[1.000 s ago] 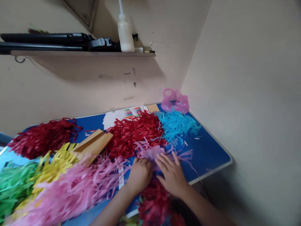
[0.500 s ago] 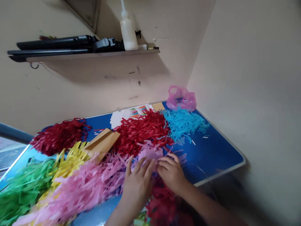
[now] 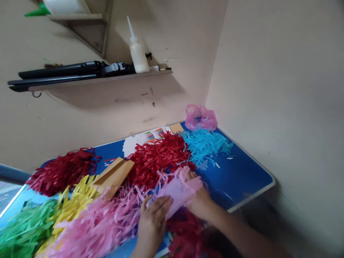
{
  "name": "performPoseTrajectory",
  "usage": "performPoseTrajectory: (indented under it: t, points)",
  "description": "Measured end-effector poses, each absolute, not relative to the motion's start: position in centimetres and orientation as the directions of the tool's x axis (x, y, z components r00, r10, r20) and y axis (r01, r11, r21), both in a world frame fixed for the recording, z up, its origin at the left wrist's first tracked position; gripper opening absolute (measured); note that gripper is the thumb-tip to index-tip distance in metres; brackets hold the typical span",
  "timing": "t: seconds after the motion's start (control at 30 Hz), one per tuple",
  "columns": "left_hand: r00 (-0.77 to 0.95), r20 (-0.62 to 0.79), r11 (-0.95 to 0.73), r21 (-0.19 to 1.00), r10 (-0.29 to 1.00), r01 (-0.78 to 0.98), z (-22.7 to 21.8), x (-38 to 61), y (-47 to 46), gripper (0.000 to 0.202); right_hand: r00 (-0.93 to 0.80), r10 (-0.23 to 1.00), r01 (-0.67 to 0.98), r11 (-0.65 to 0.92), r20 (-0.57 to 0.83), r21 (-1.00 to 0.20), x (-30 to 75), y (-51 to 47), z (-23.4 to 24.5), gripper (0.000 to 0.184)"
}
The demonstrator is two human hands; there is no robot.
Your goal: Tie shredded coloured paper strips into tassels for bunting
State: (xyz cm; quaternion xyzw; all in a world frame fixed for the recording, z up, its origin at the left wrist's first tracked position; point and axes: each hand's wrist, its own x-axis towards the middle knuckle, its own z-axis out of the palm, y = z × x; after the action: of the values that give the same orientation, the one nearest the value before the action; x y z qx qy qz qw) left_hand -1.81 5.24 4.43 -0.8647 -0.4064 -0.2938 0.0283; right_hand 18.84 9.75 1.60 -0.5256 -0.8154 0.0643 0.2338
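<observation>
Nothing can be read — the printed sheet [image 3: 143,140] shows coloured bars, any lettering probably too small.

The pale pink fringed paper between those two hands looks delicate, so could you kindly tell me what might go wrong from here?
The fringed pale pink paper lies against the pink strip pile beside the left hand, so their fringes could tangle. Its thin strips might also tear near the right hand. The red strips below the hands seem to lie at the near edge of the blue tabletop, so they could slide off.
</observation>
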Motion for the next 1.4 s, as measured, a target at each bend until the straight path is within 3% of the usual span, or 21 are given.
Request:
performPoseTrajectory:
  t: [0.1,0.2,0.23,0.3,0.33,0.37,0.43,0.5,0.6,0.73,0.87,0.93,1.0,1.1,1.17,1.27,1.4]
  points:
    - [0.498,0.506,-0.671,0.245,0.704,0.699,3.0,-0.5,5.6,0.051,-0.303,0.953,0.895,0.294,0.027,-0.336,26.4,9.9,2.5,0.060]
    - [0.472,0.421,-0.619,0.350,0.775,0.703,1.8,1.0,6.0,0.048,-0.318,0.925,0.908,0.233,-0.210,-0.348,33.5,8.6,5.2,0.032]
    - [0.457,0.397,-0.595,0.381,0.796,0.707,1.5,1.4,6.1,0.047,-0.248,0.950,0.930,0.180,-0.187,-0.321,34.6,8.0,6.2,0.032]
    - [0.427,0.368,-0.558,0.430,0.826,0.709,1.3,2.2,6.5,0.045,-0.133,0.991,0.941,0.130,0.009,-0.312,34.2,6.6,7.2,0.038]
    - [0.419,0.355,-0.546,0.445,0.835,0.710,1.3,2.6,6.6,0.044,-0.150,0.979,0.920,0.189,0.138,-0.343,32.7,5.9,7.2,0.036]
    - [0.419,0.334,-0.533,0.446,0.844,0.719,1.3,3.0,6.8,0.043,-0.269,0.932,0.857,0.347,0.244,-0.381,30.7,5.3,6.7,0.028]
    - [0.427,0.274,-0.507,0.412,0.862,0.758,1.7,3.5,7.0,0.038,-0.447,0.833,0.745,0.548,0.325,-0.380,26.0,4.8,4.7,0.034]
    - [0.415,0.225,-0.470,0.346,0.882,0.812,2.1,3.6,7.0,0.031,-0.433,0.786,0.687,0.605,0.442,-0.402,22.2,5.3,2.3,0.026]
    - [0.380,0.191,-0.418,0.234,0.905,0.878,2.7,1.9,6.8,0.028,-0.418,0.731,0.614,0.665,0.539,-0.426,20.4,6.6,-0.4,0.029]
    - [0.327,0.164,-0.342,0.076,0.931,0.937,3.5,-3.4,5.7,0.031,-0.504,0.704,0.555,0.708,0.499,-0.437,21.4,7.4,-1.2,0.023]
    - [0.333,0.257,-0.321,-0.091,0.907,0.943,5.5,-6.0,4.3,0.042,-0.583,0.696,0.544,0.717,0.419,-0.436,21.2,7.6,-0.3,0.019]
    - [0.409,0.283,-0.423,-0.014,0.868,0.906,6.2,-4.6,4.1,0.048,-0.608,0.691,0.545,0.722,0.392,-0.426,20.9,7.7,0.1,0.019]
    - [0.473,0.243,-0.515,0.149,0.847,0.844,6.1,-2.2,4.3,0.044,-0.621,0.694,0.560,0.718,0.365,-0.413,20.7,7.9,0.3,0.018]
    - [0.460,0.135,-0.478,0.317,0.878,0.819,4.3,0.5,5.5,0.019,-0.587,0.753,0.629,0.655,0.296,-0.418,21.1,8.2,0.1,0.019]
    - [0.409,0.093,-0.411,0.382,0.908,0.827,2.8,0.7,6.4,0.018,-0.522,0.818,0.689,0.571,0.241,-0.445,21.4,8.4,0.0,0.020]
    - [0.311,0.078,-0.314,0.423,0.947,0.850,1.4,-0.1,7.2,0.019,-0.415,0.888,0.756,0.458,0.199,-0.468,21.5,8.9,-0.1,0.018]
    - [0.232,0.048,-0.234,0.366,0.971,0.901,1.1,-0.3,8.1,0.025,-0.326,0.926,0.815,0.378,0.191,-0.438,20.7,9.7,0.0,0.019]
